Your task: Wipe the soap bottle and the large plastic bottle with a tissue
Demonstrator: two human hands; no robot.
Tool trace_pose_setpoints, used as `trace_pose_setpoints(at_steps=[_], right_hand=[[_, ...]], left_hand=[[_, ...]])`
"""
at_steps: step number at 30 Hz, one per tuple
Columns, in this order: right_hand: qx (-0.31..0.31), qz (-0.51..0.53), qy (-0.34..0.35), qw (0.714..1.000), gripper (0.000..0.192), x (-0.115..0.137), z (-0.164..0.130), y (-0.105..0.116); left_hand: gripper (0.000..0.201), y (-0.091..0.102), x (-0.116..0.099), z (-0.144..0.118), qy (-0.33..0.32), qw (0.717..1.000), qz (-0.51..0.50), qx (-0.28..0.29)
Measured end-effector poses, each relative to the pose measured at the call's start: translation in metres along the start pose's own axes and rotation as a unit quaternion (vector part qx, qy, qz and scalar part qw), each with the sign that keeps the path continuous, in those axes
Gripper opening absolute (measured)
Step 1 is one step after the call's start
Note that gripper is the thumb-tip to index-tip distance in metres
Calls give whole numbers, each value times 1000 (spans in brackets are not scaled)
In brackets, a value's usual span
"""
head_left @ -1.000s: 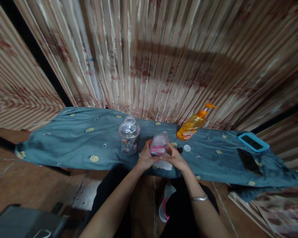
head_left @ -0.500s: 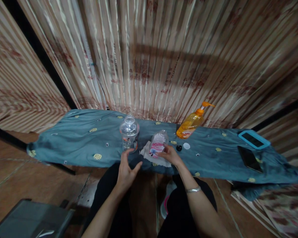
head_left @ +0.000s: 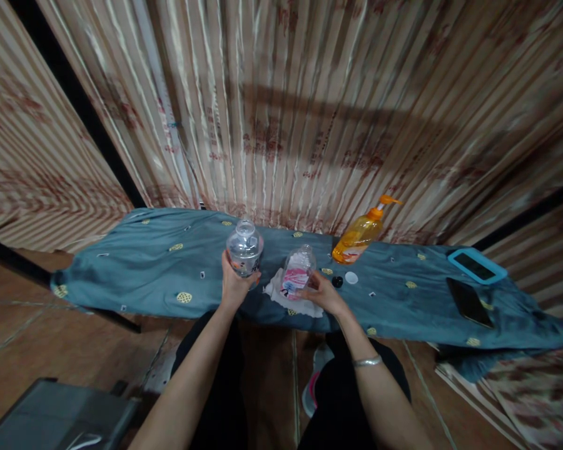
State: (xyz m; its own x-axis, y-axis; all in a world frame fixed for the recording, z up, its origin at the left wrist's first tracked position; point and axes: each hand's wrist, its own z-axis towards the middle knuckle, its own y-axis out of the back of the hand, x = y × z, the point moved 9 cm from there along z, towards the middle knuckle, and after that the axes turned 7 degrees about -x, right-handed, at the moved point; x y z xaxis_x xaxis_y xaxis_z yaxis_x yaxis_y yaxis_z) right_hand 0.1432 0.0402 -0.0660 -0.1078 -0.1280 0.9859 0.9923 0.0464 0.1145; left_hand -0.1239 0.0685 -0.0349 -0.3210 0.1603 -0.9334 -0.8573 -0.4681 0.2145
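**Large bottle (head_left: 245,249) and small bottle (head_left: 297,272) could slip or tip**

The left hand (head_left: 237,282) curves round the lower part of the large see-through bottle, thumb on its right side, holding it at left of centre on the cloth-covered table (head_left: 141,281). Whether its base bears on the cover is hidden. Smooth walls could slide in the grip if the fingers slacken, and the narrow near edge would leave little to catch a fall.

The right hand (head_left: 327,294), thumb and fingers drawn fairly narrow, holds the small bottle low on its right side, at centre. This one stands on a crumpled white sheet (head_left: 311,307); uneven folds beneath could make it rock, and a one-sided push could topple it leftward.

Just right of that hand lie a black cap (head_left: 337,282) and a white disc (head_left: 351,277), which a careless rightward sweep could send rolling or sliding. Farther back, the amber pump bottle (head_left: 358,240) looks tall and easily knocked; its apparent lean may only be lens distortion.
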Motion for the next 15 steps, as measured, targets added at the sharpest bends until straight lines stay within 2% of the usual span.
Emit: trace_pose_setpoints(at_steps=[3,5,8,11,15], right_hand=[[-54,45,13,997,48,6,1,28],[-97,82,33,991,51,14,0,50],[-141,138,58,979,48,30,-4,75],[-148,177,70,971,44,52,-13,81],[-124,199,107,966,44,102,-35,71]], left_hand=[[80,0,12,-1,52,997,47,20],[61,2,12,0,57,996,66,21],[53,5,6,0,54,997,56,14],[54,7,3,-4,57,997,59,17],[57,15,1,-16,46,997,48,38]])
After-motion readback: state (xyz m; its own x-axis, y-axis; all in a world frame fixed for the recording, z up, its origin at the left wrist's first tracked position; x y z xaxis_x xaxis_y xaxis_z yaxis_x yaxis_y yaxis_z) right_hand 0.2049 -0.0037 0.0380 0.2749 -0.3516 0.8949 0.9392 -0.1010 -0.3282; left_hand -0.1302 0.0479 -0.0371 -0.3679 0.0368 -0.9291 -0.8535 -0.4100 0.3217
